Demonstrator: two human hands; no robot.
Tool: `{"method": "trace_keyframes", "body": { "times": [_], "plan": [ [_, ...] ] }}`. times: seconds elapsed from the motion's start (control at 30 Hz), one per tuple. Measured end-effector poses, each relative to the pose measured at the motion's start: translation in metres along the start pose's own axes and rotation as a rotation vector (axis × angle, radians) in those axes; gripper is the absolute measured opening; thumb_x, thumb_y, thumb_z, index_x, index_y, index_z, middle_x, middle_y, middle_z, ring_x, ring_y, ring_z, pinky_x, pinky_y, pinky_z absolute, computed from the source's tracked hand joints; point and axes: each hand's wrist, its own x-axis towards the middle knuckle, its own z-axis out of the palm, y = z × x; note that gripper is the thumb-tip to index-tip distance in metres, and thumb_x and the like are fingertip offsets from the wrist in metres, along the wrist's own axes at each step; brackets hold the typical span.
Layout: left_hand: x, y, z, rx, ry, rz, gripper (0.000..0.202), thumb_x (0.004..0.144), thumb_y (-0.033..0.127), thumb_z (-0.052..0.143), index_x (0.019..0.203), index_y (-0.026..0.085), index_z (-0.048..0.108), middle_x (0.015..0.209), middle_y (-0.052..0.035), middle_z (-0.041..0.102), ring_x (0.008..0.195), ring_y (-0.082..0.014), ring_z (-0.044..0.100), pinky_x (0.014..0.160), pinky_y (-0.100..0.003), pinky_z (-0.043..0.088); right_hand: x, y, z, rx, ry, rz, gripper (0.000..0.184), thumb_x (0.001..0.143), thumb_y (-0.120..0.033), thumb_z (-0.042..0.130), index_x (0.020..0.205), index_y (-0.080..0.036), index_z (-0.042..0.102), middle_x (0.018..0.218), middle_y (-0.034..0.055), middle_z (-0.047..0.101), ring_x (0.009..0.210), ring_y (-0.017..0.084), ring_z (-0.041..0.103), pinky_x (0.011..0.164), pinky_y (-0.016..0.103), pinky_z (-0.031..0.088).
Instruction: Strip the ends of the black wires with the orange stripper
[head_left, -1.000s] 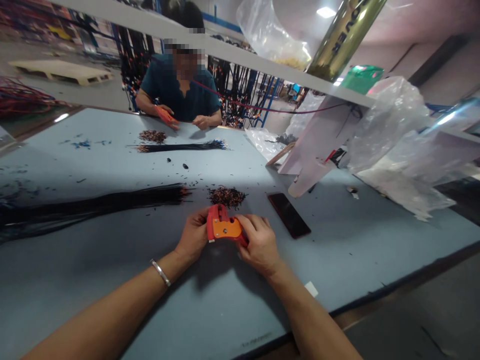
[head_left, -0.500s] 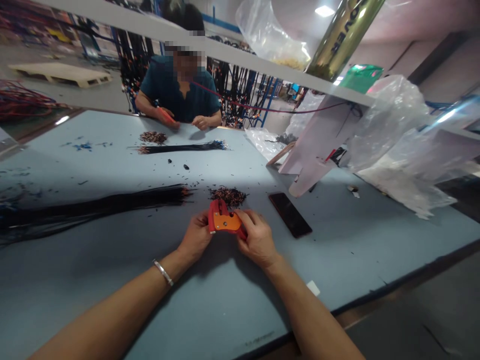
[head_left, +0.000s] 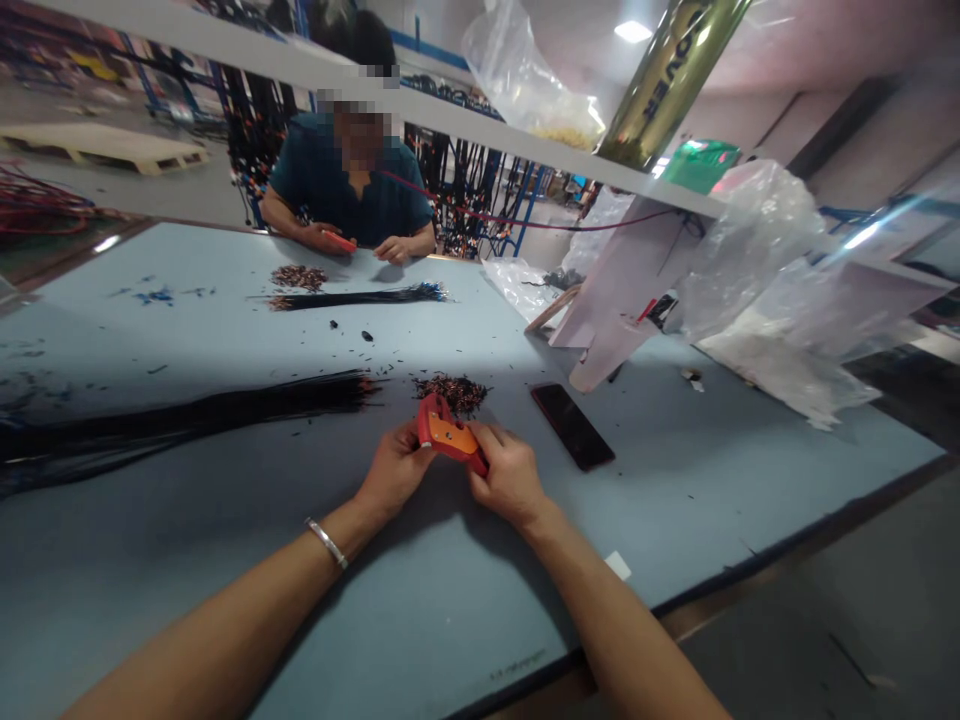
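Note:
A red and orange wire stripper (head_left: 452,438) is in my right hand (head_left: 510,472), whose fingers are wrapped round its handles. My left hand (head_left: 396,468) is pinched close against the jaw end of the stripper; whatever is between those fingers is hidden or too small to make out. Just beyond the tool lies a heap of short black and copper-coloured wire offcuts (head_left: 451,394). To the left, a long bundle of black wires (head_left: 255,408) stretches over the table, its stripped-looking orange ends toward the heap.
A black phone (head_left: 573,426) lies right of my hands on the blue table (head_left: 480,620). Across it, a co-worker (head_left: 351,185) holds a red tool by a thinner wire bundle (head_left: 352,297) and another offcut pile (head_left: 298,277). A white support (head_left: 600,310) and plastic bags (head_left: 750,250) stand right.
The wire stripper has tilted a little in my hands, its handle end dipping to the right. Across the table, the co-worker's hands have moved slightly lower. The view has shifted slightly.

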Motion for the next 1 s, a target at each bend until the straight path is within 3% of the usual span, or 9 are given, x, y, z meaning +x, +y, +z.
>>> {"method": "trace_keyframes", "body": {
  "times": [0.2,0.47,1.0],
  "plan": [
    [0.002,-0.003,0.001,-0.015,0.020,0.019,0.026,0.071,0.038,0.069,0.084,0.016,0.074,0.084,-0.0052,0.076,0.078,-0.0198,0.066,0.072,-0.030,0.054,0.002,0.000,0.000,-0.064,-0.057,0.032,0.042,0.073,-0.020,0.052,0.113,-0.015,0.062,0.096,0.0122,0.071,0.081,0.025,0.066,0.071,0.033,0.050],
    [0.002,-0.003,0.000,-0.013,0.016,0.015,0.023,0.070,0.037,0.069,0.080,0.016,0.073,0.078,-0.0041,0.074,0.075,-0.0185,0.064,0.071,-0.029,0.053,0.005,0.001,-0.003,-0.057,-0.109,0.030,0.039,0.074,-0.019,0.053,0.112,-0.015,0.062,0.098,0.0117,0.071,0.085,0.024,0.066,0.074,0.031,0.049],
    [0.005,-0.009,-0.001,-0.083,0.031,-0.111,0.034,0.063,0.047,0.076,0.072,0.014,0.073,0.071,-0.0030,0.072,0.067,-0.0152,0.058,0.066,-0.025,0.047,0.016,-0.007,-0.012,-0.147,-0.293,0.148,0.023,0.080,-0.025,0.055,0.100,-0.018,0.065,0.090,0.0072,0.075,0.079,0.023,0.070,0.064,0.027,0.041]
  ]
}}
